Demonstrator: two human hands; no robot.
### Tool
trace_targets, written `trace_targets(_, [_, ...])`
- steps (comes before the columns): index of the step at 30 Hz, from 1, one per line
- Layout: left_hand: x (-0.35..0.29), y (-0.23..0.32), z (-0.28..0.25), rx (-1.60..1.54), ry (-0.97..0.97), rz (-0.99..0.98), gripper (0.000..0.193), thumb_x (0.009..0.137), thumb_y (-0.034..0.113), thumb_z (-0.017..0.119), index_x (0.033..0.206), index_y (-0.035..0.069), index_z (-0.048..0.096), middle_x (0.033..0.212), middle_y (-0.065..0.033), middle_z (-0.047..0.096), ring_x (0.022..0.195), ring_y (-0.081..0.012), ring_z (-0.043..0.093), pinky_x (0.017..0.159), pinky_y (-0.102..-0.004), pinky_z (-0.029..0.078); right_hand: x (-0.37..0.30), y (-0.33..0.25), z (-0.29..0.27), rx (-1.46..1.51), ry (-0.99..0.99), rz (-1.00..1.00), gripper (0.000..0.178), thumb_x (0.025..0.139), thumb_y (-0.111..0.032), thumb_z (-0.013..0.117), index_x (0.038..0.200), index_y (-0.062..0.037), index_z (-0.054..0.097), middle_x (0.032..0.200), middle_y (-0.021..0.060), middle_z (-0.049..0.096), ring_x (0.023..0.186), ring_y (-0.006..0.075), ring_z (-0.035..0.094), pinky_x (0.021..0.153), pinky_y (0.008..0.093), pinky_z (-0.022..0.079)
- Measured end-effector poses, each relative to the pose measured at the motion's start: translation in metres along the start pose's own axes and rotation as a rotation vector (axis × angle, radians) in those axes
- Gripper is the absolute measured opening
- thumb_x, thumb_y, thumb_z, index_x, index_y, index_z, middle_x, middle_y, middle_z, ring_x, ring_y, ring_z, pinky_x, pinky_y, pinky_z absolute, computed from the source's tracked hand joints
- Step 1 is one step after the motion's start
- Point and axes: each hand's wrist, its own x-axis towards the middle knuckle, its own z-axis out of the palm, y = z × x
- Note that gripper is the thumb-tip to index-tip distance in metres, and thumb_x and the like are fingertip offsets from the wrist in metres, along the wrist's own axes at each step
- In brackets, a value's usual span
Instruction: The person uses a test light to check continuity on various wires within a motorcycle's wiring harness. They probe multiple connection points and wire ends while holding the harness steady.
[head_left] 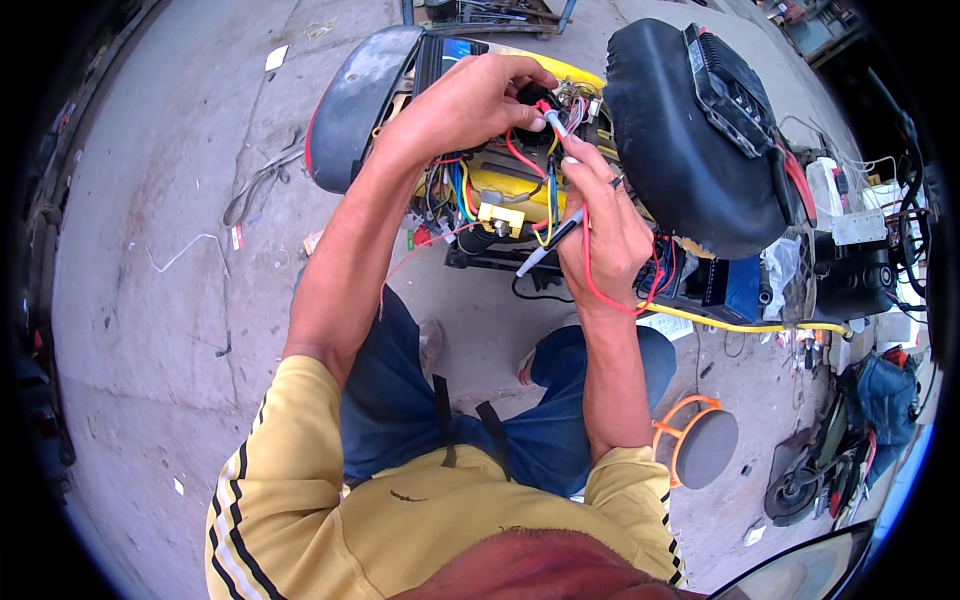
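Our right hand (608, 228) pinches a slim white-and-red plastic-looking probe (554, 122) just right of our left hand (482, 96), its long axis slanting far-left; whether the left fingers grip anything, we cannot tell.

Bright, diffuse daylight falls evenly across the concrete floor (180, 330), with only soft shadows. A bluish sheen lies on the black padded seat (655, 130) at upper right. Wires (577, 108) at upper centre look fairly crisp; detail softens outward. Fisheye curvature bends straight edges, black fills the corners, and a bluish fringe tints the lower-left rim.
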Motion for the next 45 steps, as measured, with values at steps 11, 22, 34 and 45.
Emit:
trace_targets(11, [0.003,-0.003,0.006,-0.018,0.027,0.026,0.048,0.086,0.009,0.08,0.13,-0.003,0.068,0.102,-0.0194,0.076,0.096,-0.0272,0.073,0.09,-0.0375,0.057,0.015,-0.002,-0.007,0.02,-0.024,0.029,0.03,0.084,0.016,0.069,0.11,0.0008,0.069,0.113,0.0184,0.078,0.098,0.0341,0.078,0.085,0.0381,0.062])
trace_targets(22, [-0.005,0.013,-0.002,0.129,0.019,0.06,0.049,0.086,0.019,0.083,0.129,-0.002,0.07,0.104,-0.0242,0.076,0.095,-0.0343,0.076,0.086,-0.0403,0.057,0.024,-0.018,-0.009,0.066,-0.041,0.137,0.03,0.086,0.017,0.065,0.112,0.003,0.068,0.117,0.0202,0.076,0.105,0.036,0.076,0.089,0.041,0.062])
trace_targets(34, [-0.008,0.013,-0.005,0.072,-0.028,0.179,0.032,0.092,0.017,0.075,0.119,0.007,0.063,0.102,-0.0171,0.072,0.1,-0.0399,0.069,0.088,-0.0488,0.052,0.04,-0.032,-0.012,0.058,-0.083,0.224,0.018,0.098,0.006,0.066,0.115,0.0012,0.071,0.118,0.0166,0.077,0.111,0.0295,0.076,0.093,0.0383,0.059])
trace_targets(45, [-0.012,0.019,-0.002,0.189,-0.064,0.145,0.024,0.094,0.013,0.067,0.117,0.008,0.063,0.1,-0.0162,0.072,0.101,-0.041,0.068,0.088,-0.0508,0.051,0.039,-0.031,-0.012,0.109,-0.084,0.241,0.017,0.099,0.005,0.065,0.116,0.0023,0.069,0.118,0.018,0.076,0.109,0.0296,0.075,0.092,0.0381,0.058])
